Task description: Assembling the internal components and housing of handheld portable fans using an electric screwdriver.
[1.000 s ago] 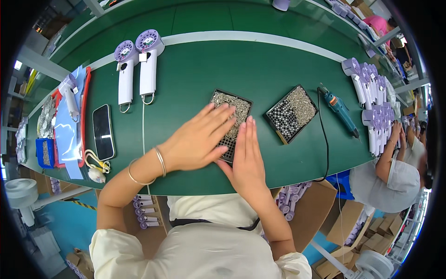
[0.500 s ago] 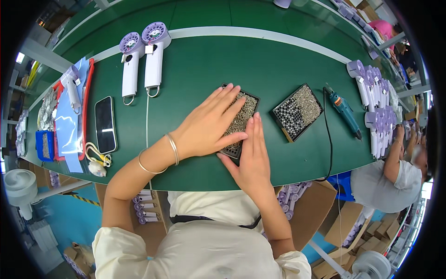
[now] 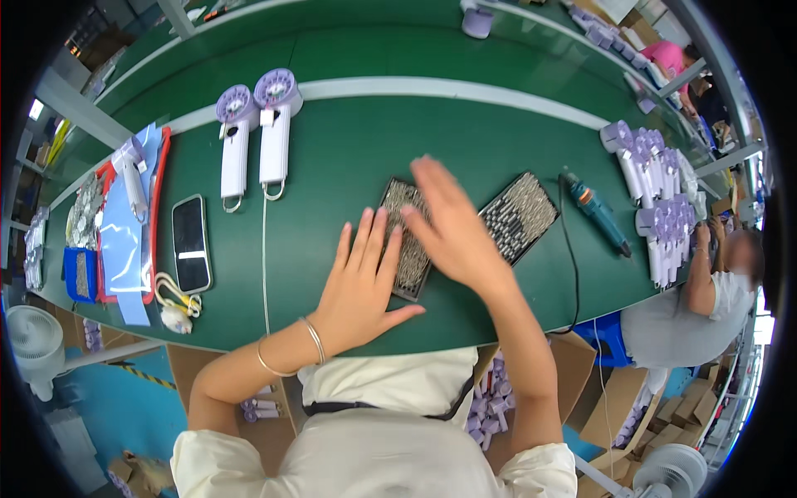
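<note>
here, flat on the green table [image 3: 349,158]: left hand [image 3: 359,282], fingers spread and open, palm down, gripping nothing, fingertips touching the left edge of a dark tray of small metal pins [image 3: 404,239]. above the same tray, right hand [image 3: 448,228], blurred, fingers loosely extended and open, holding nothing; whether touching the pins or just over them, cannot tell. two thin bangles [image 3: 290,353] on the left wrist. tray itself lying near the table's near edge, roughly in the middle, tilted slightly, partly covered by both hands. just beside it to the right, apart by a narrow gap, a second tray of pins [image 3: 519,217], turned at an angle. further right, a teal electric screwdriver [image 3: 594,212] lying on its side, black cord running down toward the table edge. to the left, well apart from the hands, two white handheld fans with purple heads [image 3: 257,124] lying side by side, heads away from the body. further left, a black phone [image 3: 191,243] face up, a coiled white cable [image 3: 174,299] just below it, then a blue sheet on a red-rimmed tray [image 3: 129,224]. at the far right, a cluster of more white-and-purple fans [image 3: 656,183], with another person in a grey shirt [image 3: 685,311] seated beside them.
</note>
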The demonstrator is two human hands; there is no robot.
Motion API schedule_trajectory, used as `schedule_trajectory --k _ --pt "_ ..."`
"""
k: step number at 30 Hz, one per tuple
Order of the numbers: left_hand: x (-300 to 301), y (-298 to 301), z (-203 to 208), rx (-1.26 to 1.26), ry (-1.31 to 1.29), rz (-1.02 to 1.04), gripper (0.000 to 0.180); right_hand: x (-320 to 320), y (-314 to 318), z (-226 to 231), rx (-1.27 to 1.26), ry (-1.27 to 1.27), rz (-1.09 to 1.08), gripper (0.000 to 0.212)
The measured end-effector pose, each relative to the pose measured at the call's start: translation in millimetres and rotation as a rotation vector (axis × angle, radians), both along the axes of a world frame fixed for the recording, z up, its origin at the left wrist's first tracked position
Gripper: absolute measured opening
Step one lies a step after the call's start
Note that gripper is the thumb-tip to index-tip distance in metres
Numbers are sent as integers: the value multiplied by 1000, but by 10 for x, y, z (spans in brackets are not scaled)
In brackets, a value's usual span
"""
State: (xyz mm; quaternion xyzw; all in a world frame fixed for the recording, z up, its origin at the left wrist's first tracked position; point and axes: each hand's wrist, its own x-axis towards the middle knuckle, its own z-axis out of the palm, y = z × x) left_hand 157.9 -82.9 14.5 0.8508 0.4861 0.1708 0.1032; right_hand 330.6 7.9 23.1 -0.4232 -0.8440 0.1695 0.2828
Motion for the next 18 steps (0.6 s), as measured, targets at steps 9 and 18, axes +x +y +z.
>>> schedule_trajectory --k 9,18 --pt "-555 9 12 -183 -232 51 84 -87 -703 -19 90 -212 -289 73" --pt "-103 212 -211 -27 -453 104 36 -119 -672 -225 35 -49 -249 60"
